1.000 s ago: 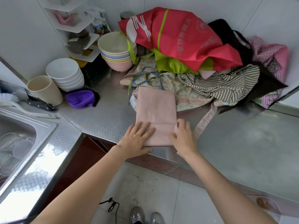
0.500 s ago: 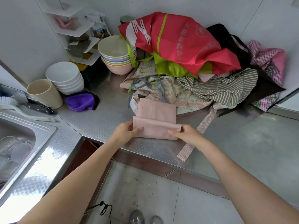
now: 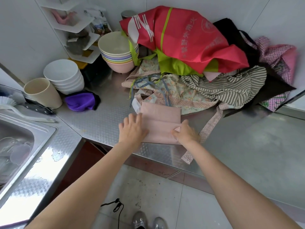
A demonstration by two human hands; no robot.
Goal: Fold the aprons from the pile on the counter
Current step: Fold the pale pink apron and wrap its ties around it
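The left hand [image 3: 132, 129] lies flat with straight fingers on the left edge of the folded pale pink cloth apron [image 3: 160, 123], and the right hand [image 3: 185, 132] pinches a small turned-up corner at the apron's right edge; half a second ago both hands held the near flap raised, and now that flap lies folded over, leaving a squat rectangle with a crease across its middle; the apron sits at the near edge of the embossed stainless steel counter [image 3: 102, 123], its far edge touching the pile; a dotted pink strap [image 3: 209, 126] trails from the pile past the right hand and over the counter lip; right of it the steel is smooth and bare, open room for moving; just beyond lies the heap of loose aprons [image 3: 189, 90], floral, striped, checked, topped by a glossy red apron with green trim [image 3: 181, 40]; far left stand stacked pastel bowls [image 3: 118, 52], stacked white bowls [image 3: 64, 76], a beige cup [image 3: 41, 93] and a crumpled purple cloth [image 3: 80, 102]; a steel sink [image 3: 21, 139] fills the near left.
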